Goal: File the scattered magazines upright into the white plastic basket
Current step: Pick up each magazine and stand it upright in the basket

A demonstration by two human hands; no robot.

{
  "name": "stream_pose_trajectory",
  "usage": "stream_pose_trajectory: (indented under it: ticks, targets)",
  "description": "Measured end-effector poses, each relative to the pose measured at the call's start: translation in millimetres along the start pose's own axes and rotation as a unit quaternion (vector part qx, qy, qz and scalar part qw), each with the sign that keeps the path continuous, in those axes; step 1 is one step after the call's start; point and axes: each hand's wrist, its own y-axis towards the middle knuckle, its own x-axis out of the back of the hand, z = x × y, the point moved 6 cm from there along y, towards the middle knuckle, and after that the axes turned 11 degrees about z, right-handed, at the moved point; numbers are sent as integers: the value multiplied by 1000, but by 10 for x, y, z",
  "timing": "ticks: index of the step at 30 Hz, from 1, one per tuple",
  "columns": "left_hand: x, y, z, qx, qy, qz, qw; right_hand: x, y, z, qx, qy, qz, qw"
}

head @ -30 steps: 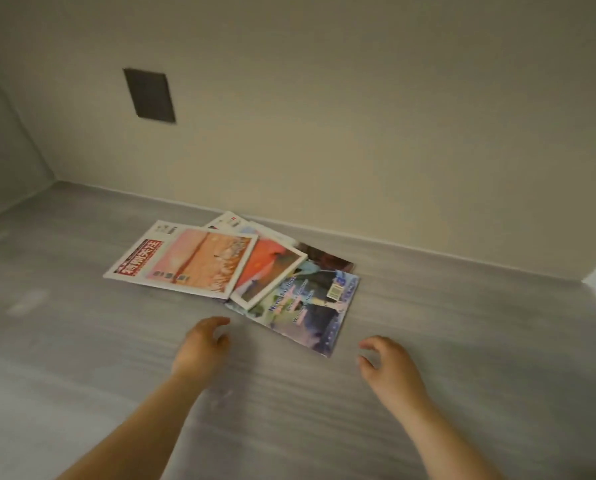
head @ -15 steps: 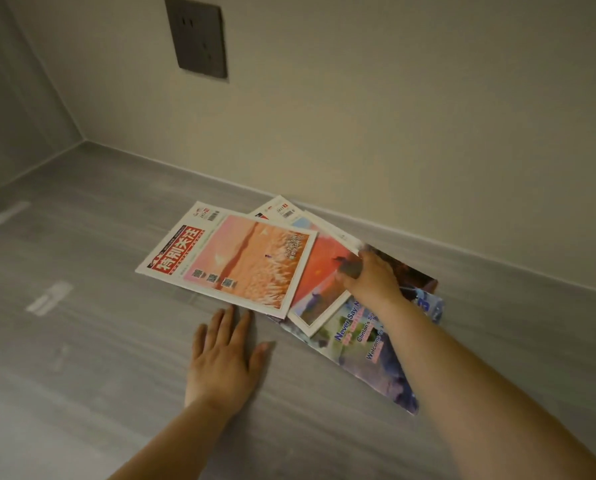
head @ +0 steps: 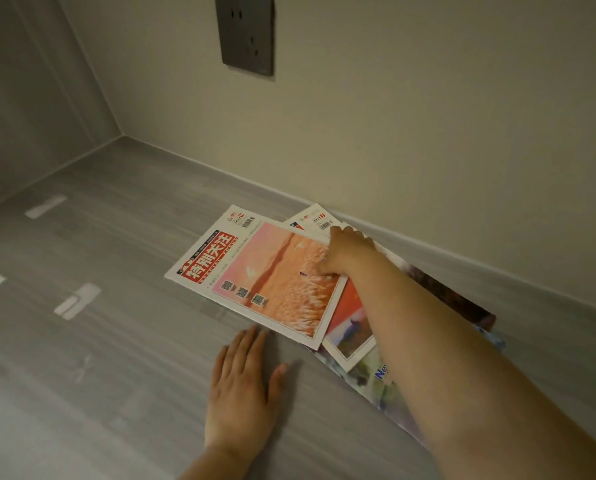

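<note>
Several magazines lie overlapping on the grey floor by the wall. On top is a pink-cover magazine (head: 272, 282) with a red title block. Beneath it sits an orange-cover magazine (head: 350, 327), then a blue-green one (head: 376, 382) and a dark one (head: 452, 296) nearest the wall. My right hand (head: 345, 252) reaches over the pile, its fingers curled around the far right edge of the pink-cover magazine. My left hand (head: 242, 386) lies flat on the floor, fingers spread, just in front of the pile. The white basket is out of view.
The beige wall carries a dark socket plate (head: 247, 32) above the pile. A grey side wall meets the floor at the left corner. Pale tape strips (head: 78, 301) mark the floor to the left.
My right hand has moved from the orange-cover magazine up and left to the pink-cover magazine's far edge and closed on it. My left hand stays flat on the floor. The view has come closer.
</note>
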Motion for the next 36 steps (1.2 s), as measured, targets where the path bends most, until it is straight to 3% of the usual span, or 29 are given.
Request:
stream_pose_trajectory:
  ticks: [4,9,15,17,22,25,27,32,34,36]
  targets:
    - [-6,-12,-4,4,-2,4,1000,-37,-57,-136,-31,28,38,998]
    - [30,-27,-3,-5,-82,-1,997,-144,-369,-272,13,129,4,992]
    - [138,-98,-24,-22,-197,-9,980,-361,-1072,-530,48,368,-10,929]
    - [180,-112,1,8,-282,-2,959,-456,-1358,-656,35,454,-39,890]
    - [322,-124,-170,58,-504,47,861,-669,-2151,-878,12,576,-113,809]
    - [351,-210,-514,-20,-584,157,796,-743,-2567,-943,47,622,-156,766]
    - [335,-324,-749,-66,-603,206,768,-781,-2835,-1031,53,617,-186,762]
    - [351,-678,-1326,-173,-600,254,738,-873,-3527,-1458,-2,531,-256,808]
    - [353,-844,-1595,-226,-574,270,739,-847,-3825,-1621,0,532,-277,800]
    - [329,-1031,-1866,-268,-550,285,738,-827,-4105,-1792,6,579,-285,764]
